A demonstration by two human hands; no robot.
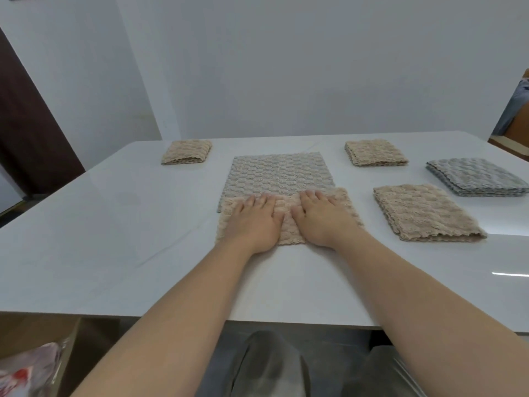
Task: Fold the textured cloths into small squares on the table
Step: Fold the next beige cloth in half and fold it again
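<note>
Flat on cloth (287, 229), left hand (253, 222), right hand (322, 222)

a plain pale wall (286, 67) fills the upper half of the view, and a dark brown door (25, 133) slants across its left corner. at the right edge stands a wooden chair (512, 133) with a grey-blue garment (515, 107) hanging on it. at the lower left is a brown cardboard box (37, 330) with a clear plastic bag (31, 371) of blurred red and white contents, inside it or in front i cannot tell, while 2 legs in grey trousers (272, 368) show at the bottom middle.
</note>
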